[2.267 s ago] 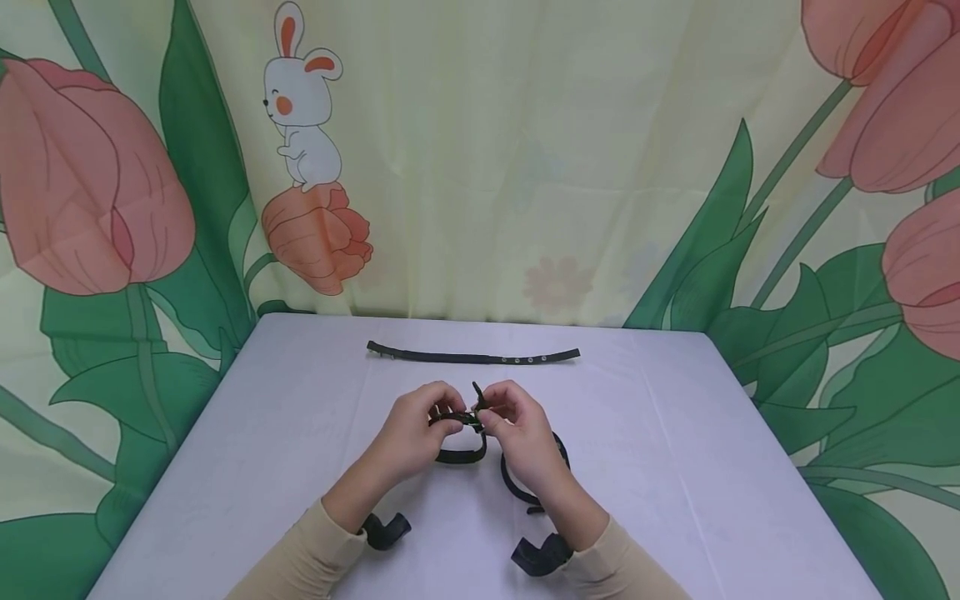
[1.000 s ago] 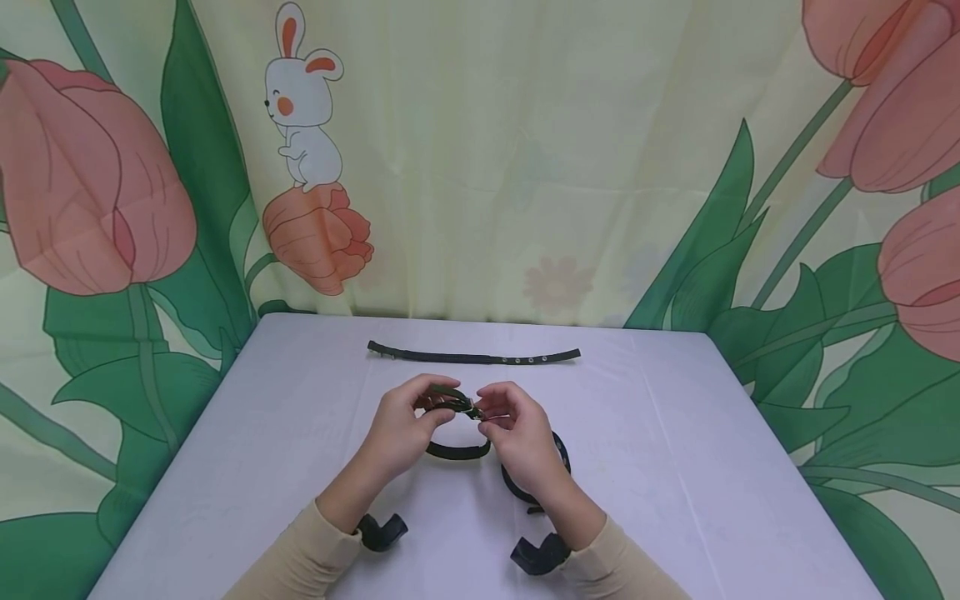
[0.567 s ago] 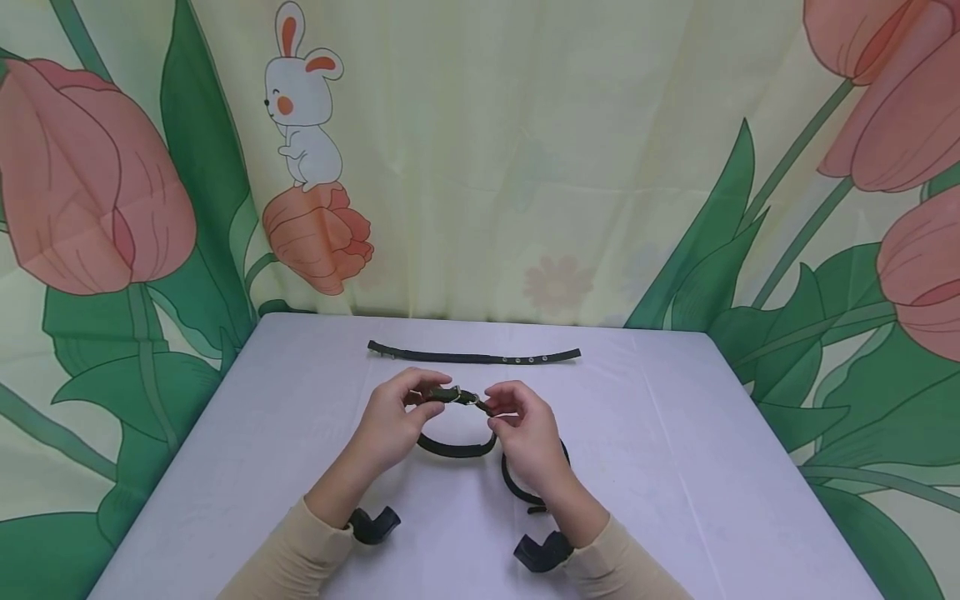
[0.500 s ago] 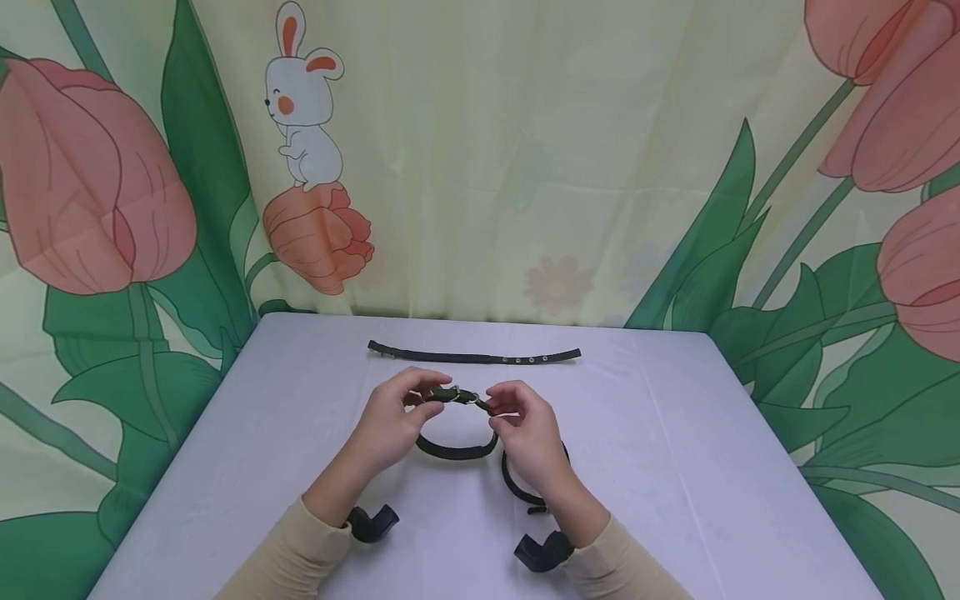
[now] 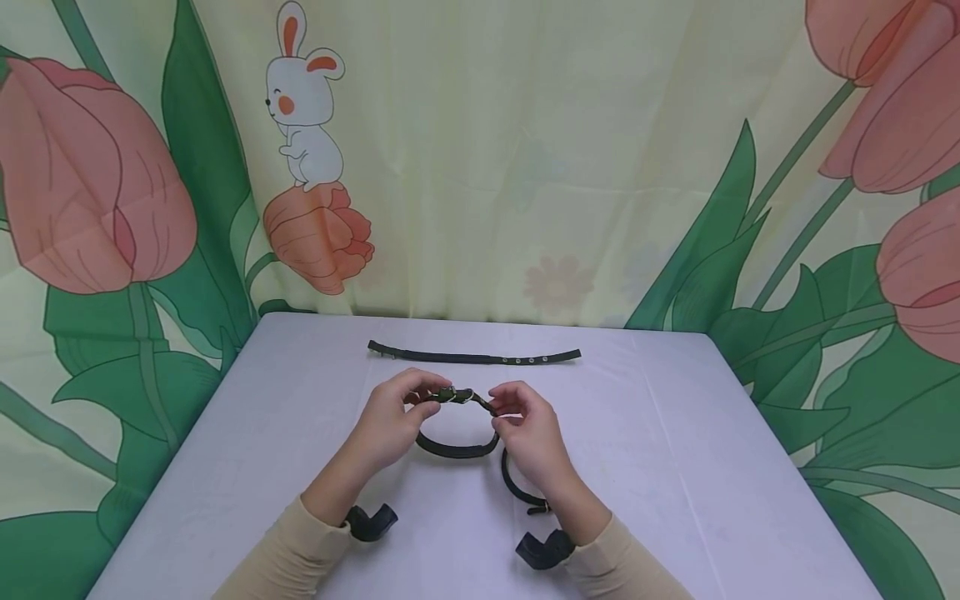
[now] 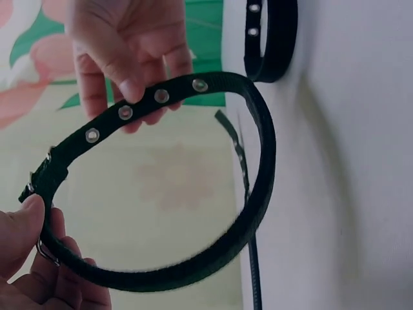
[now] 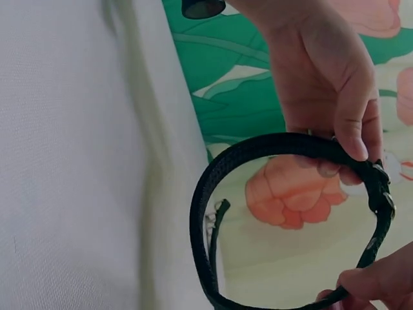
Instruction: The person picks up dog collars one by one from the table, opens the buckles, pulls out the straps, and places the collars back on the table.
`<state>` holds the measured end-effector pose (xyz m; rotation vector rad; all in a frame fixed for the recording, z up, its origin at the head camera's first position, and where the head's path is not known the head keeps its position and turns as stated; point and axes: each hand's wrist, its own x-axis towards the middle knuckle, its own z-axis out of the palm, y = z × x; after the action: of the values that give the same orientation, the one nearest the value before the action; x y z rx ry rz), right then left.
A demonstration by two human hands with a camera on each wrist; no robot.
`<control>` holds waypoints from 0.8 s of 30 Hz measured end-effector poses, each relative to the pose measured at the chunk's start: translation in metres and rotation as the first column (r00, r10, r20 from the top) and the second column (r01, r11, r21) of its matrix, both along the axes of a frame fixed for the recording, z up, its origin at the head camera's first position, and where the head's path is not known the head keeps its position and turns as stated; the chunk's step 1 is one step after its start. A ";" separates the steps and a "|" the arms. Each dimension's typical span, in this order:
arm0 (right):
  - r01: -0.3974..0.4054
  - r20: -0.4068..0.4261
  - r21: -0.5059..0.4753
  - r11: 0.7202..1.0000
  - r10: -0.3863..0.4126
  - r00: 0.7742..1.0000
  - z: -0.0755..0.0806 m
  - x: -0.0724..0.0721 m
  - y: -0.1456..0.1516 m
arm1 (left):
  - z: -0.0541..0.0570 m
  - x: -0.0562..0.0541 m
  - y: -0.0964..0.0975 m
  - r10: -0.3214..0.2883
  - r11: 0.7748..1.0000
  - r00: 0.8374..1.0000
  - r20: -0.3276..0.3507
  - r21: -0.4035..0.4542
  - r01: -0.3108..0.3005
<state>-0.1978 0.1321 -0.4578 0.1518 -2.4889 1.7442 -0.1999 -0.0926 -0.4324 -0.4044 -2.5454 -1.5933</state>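
Note:
A black buckled collar (image 5: 457, 452), closed into a loop, is held up above the table between both hands. My left hand (image 5: 392, 421) pinches it beside the metal buckle (image 5: 450, 395). My right hand (image 5: 531, 433) pinches the strap on the other side, where the left wrist view shows a row of metal eyelets (image 6: 126, 112) near the right thumb. In that same view the collar's loop (image 6: 263, 174) looks wide and rounded, with the strap threaded through the buckle. The right wrist view shows the collar's plain side (image 7: 200, 213) curving away from the left fingers.
A second black collar (image 5: 468, 358) lies stretched out straight across the back of the white table (image 5: 637, 500). Partly behind my right wrist, a third collar (image 5: 513, 482) stands coiled in a loop. Black wrist mounts (image 5: 372, 523) stick out inward from both sleeves.
The strap's end, which stuck up between my hands, now lies along the loop by the buckle. The left hand has moved left and slightly away, the right hand slightly right, and the loop looks wider.

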 end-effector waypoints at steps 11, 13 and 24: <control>-0.059 0.000 -0.002 0.998 0.059 0.998 0.010 0.007 -0.005 | -0.004 0.002 0.008 -0.066 0.996 0.996 -0.059 -0.066 0.062; -0.061 -0.006 -0.012 0.998 0.061 0.998 0.010 0.007 -0.005 | -0.004 0.003 0.008 -0.091 0.993 0.993 -0.071 -0.080 0.085; -0.074 -0.056 -0.007 0.997 0.073 0.996 0.009 0.011 -0.007 | -0.002 0.005 0.015 -0.116 0.985 0.990 -0.074 -0.134 0.106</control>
<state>-0.1872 0.1248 -0.4492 0.2912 -2.4656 1.7530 -0.1944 -0.0776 -0.4343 -0.6219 -2.6138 -1.4174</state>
